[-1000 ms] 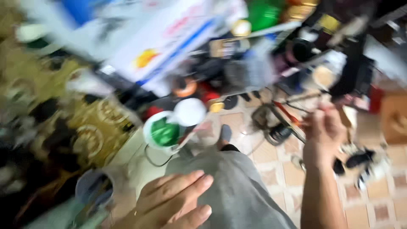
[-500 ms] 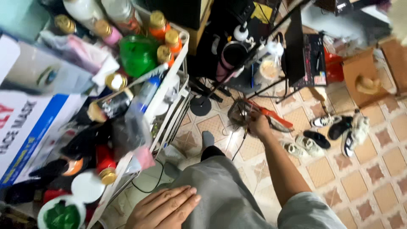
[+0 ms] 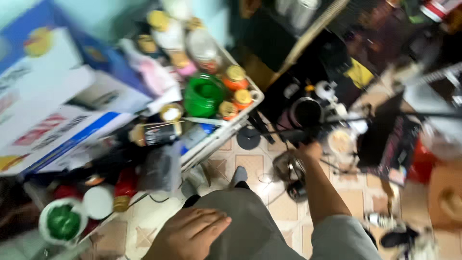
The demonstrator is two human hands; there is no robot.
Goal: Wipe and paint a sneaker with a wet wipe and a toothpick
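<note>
My left hand lies flat on my knee, on grey trousers, and holds nothing. My right arm stretches forward over the tiled floor. My right hand is at a thin black bar, just below a black pot and above a shiny round metal object. Motion blur hides its fingers, so I cannot tell if it grips anything. A small black round thing lies on the floor beside my forearm.
A white wire rack on my left is crowded with bottles, jars and a green tub. White and blue cardboard boxes lie further left. Shoes and a brown carton sit on the floor at right.
The view has swung and tilted. My right hand has left the tool on the floor and reached farther out toward the black pot. My left hand has stayed on my knee.
</note>
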